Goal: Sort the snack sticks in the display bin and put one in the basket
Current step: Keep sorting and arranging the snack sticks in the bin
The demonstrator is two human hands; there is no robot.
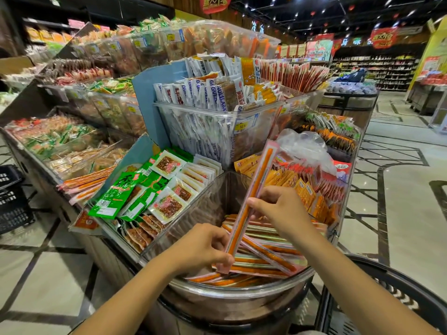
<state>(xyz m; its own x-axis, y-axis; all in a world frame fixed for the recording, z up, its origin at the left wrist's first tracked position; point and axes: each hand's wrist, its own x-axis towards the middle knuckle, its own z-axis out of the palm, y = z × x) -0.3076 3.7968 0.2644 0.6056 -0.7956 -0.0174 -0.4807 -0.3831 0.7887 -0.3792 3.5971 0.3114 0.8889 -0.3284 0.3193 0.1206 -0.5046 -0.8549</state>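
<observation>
A long orange snack stick (pixel 260 180) in a pink-edged clear wrapper stands tilted above the clear display bin (pixel 242 287). My left hand (pixel 203 247) pinches its lower end near the bin's front. My right hand (pixel 275 206) grips it around the middle. Several more orange snack sticks (pixel 266 257) lie criss-crossed in the bin below my hands. The rim of a dark basket (pixel 396 281) shows at the lower right, beside my right forearm.
Green and white snack packets (pixel 150 189) fill the bin to the left. Orange packets (pixel 307 189) fill the one to the right. A tall clear bin of white-wrapped sticks (pixel 217 122) rises behind. Black crates (pixel 12 197) stand at the far left; tiled floor lies on both sides.
</observation>
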